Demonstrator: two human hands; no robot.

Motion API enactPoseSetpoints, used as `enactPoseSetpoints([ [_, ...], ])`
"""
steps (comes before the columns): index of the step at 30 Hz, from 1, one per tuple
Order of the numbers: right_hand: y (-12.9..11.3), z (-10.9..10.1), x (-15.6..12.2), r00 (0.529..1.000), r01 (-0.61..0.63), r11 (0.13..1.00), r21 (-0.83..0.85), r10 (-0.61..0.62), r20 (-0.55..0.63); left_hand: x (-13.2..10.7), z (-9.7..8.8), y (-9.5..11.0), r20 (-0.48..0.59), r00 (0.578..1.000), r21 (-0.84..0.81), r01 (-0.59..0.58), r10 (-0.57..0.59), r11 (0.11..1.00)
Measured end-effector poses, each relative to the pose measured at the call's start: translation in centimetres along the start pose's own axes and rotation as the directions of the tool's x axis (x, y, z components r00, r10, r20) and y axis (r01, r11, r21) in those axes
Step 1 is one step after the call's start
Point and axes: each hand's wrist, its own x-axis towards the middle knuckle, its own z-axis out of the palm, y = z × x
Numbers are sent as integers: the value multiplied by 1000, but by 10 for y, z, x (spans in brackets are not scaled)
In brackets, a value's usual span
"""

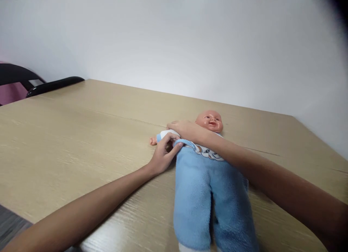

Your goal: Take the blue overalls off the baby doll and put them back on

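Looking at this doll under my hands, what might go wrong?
Your left hand is at the edge of the blue garment, so a hard tug might stretch it or drag the doll along. Your right hand reaches across the doll, so that forearm may block your view.

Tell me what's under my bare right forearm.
Along its edges, I see the bald plastic doll in its fuzzy light-blue outfit with a white cartoon print. Whatever lies directly beneath is covered.
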Motion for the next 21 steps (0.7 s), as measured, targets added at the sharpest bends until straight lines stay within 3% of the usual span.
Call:
enactPoseSetpoints([
  [3, 5, -1, -13, 979, -73, 994, 76, 86, -187, -2, 0, 0, -10, 1000, 27, 15, -15, 1000],
  [6, 18, -1, -24, 922, -92, 935, 343, 210, -325, -4, -1, 0, -23, 999, 113, -42, 45, 993],
  [8, 27, 0, -29, 916, -29, 828, 560, 246, -317, -7, -2, -2, -33, 990, 200, -128, 138, 971],
  [11, 38, -1, -35, 952, 41, 652, 757, 205, -228, -11, -4, -4, -55, 941, 357, -294, 334, 887],
  [13, 43, -2, -39, 963, 45, 618, 785, 181, -198, -14, -4, -6, -71, 889, 403, -389, 452, 828],
  [15, 45, -2, -41, 967, 54, 644, 763, 157, -201, -17, -3, -8, -85, 857, 365, -448, 509, 816],
  [16, 45, -1, -42, 968, 62, 670, 740, 141, -208, -18, -2, -9, -101, 857, 316, -453, 505, 834],
  [18, 43, 1, -44, 970, 75, 736, 672, 102, -220, -18, 1, -10, -162, 903, 173, -372, 399, 912],
  [21, 32, 3, -49, 966, 96, 843, 530, 50, -253, -12, 7, -8, -241, 967, -47, -97, 83, 994],
])
